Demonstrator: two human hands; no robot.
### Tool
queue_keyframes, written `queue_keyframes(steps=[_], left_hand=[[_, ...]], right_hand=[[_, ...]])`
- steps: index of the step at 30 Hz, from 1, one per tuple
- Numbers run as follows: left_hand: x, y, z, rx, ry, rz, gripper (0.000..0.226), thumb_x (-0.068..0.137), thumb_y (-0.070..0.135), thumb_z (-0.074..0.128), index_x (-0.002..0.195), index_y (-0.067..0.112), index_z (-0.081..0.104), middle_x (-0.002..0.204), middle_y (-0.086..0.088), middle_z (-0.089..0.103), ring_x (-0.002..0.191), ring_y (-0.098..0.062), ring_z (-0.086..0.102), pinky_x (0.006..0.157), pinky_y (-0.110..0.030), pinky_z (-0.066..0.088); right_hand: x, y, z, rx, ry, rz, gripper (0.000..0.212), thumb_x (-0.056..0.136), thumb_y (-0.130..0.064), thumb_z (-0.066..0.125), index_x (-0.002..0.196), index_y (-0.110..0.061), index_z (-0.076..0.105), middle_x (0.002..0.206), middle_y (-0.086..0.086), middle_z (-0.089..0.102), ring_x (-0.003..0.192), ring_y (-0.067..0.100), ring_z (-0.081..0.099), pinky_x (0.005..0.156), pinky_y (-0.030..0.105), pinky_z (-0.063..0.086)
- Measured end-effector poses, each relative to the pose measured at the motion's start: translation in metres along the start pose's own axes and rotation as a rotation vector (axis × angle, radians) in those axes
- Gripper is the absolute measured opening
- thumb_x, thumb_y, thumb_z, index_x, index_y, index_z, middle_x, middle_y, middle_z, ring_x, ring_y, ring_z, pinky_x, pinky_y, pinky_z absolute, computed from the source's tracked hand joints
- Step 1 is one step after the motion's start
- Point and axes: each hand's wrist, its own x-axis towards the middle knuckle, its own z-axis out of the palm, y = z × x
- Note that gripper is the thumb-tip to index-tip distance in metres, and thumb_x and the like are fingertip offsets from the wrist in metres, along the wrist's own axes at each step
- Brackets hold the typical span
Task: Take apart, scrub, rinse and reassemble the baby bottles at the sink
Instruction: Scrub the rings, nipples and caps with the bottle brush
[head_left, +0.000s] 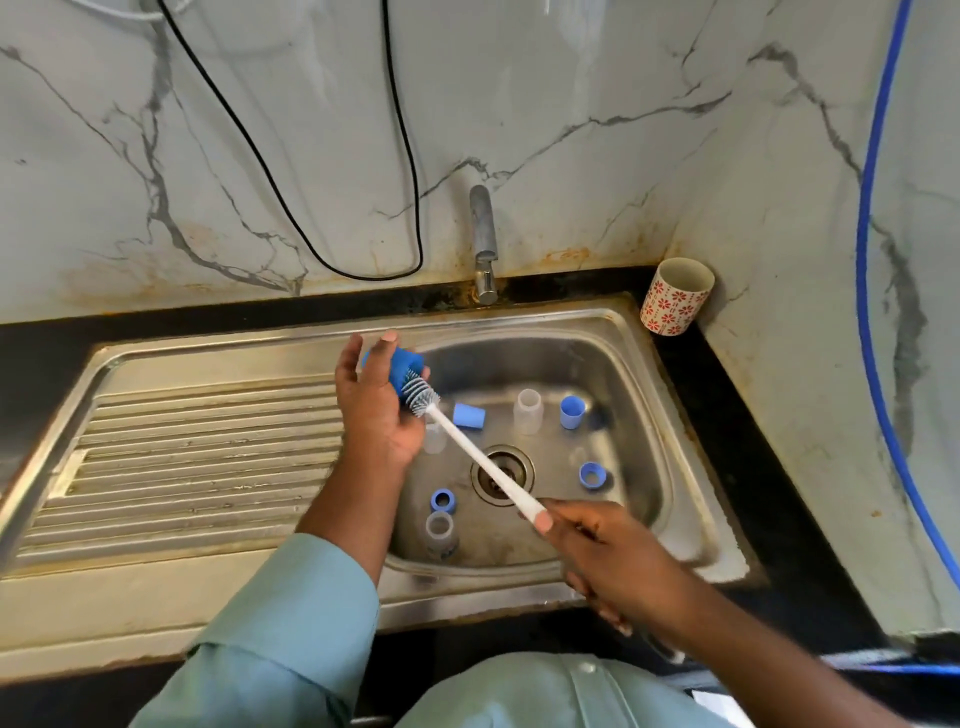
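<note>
Left hand (376, 410) cups the round blue plastic bottle cap (402, 370) above the steel sink (644, 447), mouth angled so the right hand's (613, 561) gripped white long-handled bristle brush (423, 397) can scrub inside.

I see a pale green shirt w/ long sleeves. Left sleeve (291, 623) is loose, creased, cuff edge folded mid-forearm. Shirt front (545, 691) shows at the bottom w/ one small pale button and a stitched seam nearby. Right forearm (737, 634) is bare, no sleeve on it in view. Left hand (374, 415) and right hand (602, 561) both bare, short nails.
</note>
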Motion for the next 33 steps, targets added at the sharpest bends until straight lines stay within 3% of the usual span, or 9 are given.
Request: queue_keyframes(steps=[4, 7, 9, 14, 17, 20, 24, 29, 33], left_hand=[[0.003, 0.0, -0.014, 0.108, 0.026, -0.036, 0.025, 0.082, 0.042, 0.071, 0.086, 0.019, 0.062, 0.071, 0.002, 0.062, 0.066, -0.013, 0.059, 0.06, -0.028, 0.05], [-0.004, 0.002, -0.005, 0.224, -0.026, -0.05, 0.051, 0.087, 0.066, 0.047, 0.088, 0.017, 0.06, 0.078, -0.004, 0.066, 0.073, -0.02, 0.067, 0.069, -0.04, 0.058], [-0.01, 0.007, 0.003, 0.309, -0.037, -0.017, 0.062, 0.077, 0.073, 0.043, 0.097, 0.017, 0.06, 0.08, -0.005, 0.067, 0.074, -0.022, 0.068, 0.065, -0.04, 0.058], [-0.014, 0.012, 0.009, 0.493, -0.085, 0.155, 0.044, 0.072, 0.06, 0.06, 0.086, 0.018, 0.062, 0.07, 0.004, 0.063, 0.056, -0.008, 0.06, 0.045, -0.025, 0.043], [-0.006, 0.022, 0.007, 0.393, 0.015, 0.185, 0.045, 0.067, 0.057, 0.068, 0.093, 0.021, 0.062, 0.084, 0.001, 0.066, 0.069, -0.011, 0.063, 0.048, -0.026, 0.046], [-0.009, 0.022, 0.008, 0.419, -0.013, 0.166, 0.044, 0.066, 0.052, 0.073, 0.094, 0.019, 0.062, 0.084, 0.0, 0.067, 0.069, -0.012, 0.063, 0.049, -0.027, 0.045], [0.004, 0.04, 0.002, 0.245, 0.11, 0.154, 0.047, 0.08, 0.033, 0.076, 0.119, 0.02, 0.055, 0.104, -0.001, 0.067, 0.091, -0.018, 0.067, 0.067, -0.033, 0.057], [0.0, 0.039, 0.006, 0.315, 0.017, 0.206, 0.039, 0.085, 0.02, 0.074, 0.114, 0.019, 0.049, 0.097, -0.001, 0.066, 0.08, -0.015, 0.067, 0.063, -0.032, 0.052], [0.004, 0.056, -0.003, 0.055, 0.092, 0.082, 0.052, 0.078, 0.027, 0.079, 0.116, 0.016, 0.045, 0.099, -0.003, 0.056, 0.084, -0.016, 0.06, 0.072, -0.034, 0.059]], right_hand=[[-0.005, -0.002, -0.019, -0.016, 0.115, -0.097, 0.016, 0.098, -0.034, 0.05, 0.104, -0.036, 0.065, 0.05, -0.005, 0.043, 0.041, 0.008, 0.037, 0.041, 0.027, 0.034], [0.004, -0.013, -0.017, -0.311, 0.148, -0.239, 0.027, 0.1, -0.036, 0.046, 0.117, -0.056, 0.052, 0.052, -0.009, 0.047, 0.044, 0.004, 0.041, 0.045, 0.019, 0.034], [0.008, -0.017, -0.009, -0.511, 0.106, -0.318, 0.035, 0.101, -0.037, 0.042, 0.133, -0.051, 0.046, 0.056, -0.008, 0.051, 0.046, 0.005, 0.046, 0.045, 0.016, 0.034], [0.025, -0.035, 0.0, -0.615, 0.19, -0.34, 0.042, 0.101, -0.041, 0.039, 0.143, -0.044, 0.039, 0.07, 0.001, 0.06, 0.053, 0.012, 0.054, 0.053, 0.028, 0.049], [0.012, -0.035, -0.001, -0.627, 0.14, -0.353, 0.04, 0.101, -0.039, 0.04, 0.14, -0.044, 0.042, 0.061, -0.003, 0.051, 0.049, 0.007, 0.05, 0.048, 0.021, 0.041], [0.02, -0.037, -0.006, -0.574, 0.156, -0.321, 0.038, 0.101, -0.035, 0.044, 0.138, -0.042, 0.048, 0.062, -0.002, 0.053, 0.049, 0.006, 0.048, 0.048, 0.018, 0.038], [0.018, -0.039, -0.004, -0.56, 0.126, -0.332, 0.033, 0.101, -0.034, 0.045, 0.132, -0.036, 0.055, 0.061, -0.004, 0.052, 0.048, 0.003, 0.046, 0.046, 0.02, 0.038], [0.022, -0.046, -0.004, -0.487, 0.146, -0.325, 0.034, 0.101, -0.036, 0.044, 0.133, -0.036, 0.053, 0.064, -0.005, 0.053, 0.046, 0.0, 0.045, 0.045, 0.017, 0.036], [0.009, -0.042, 0.009, -0.464, 0.076, -0.351, 0.03, 0.1, -0.033, 0.047, 0.127, -0.029, 0.061, 0.055, -0.009, 0.048, 0.045, 0.003, 0.043, 0.044, 0.016, 0.034]])
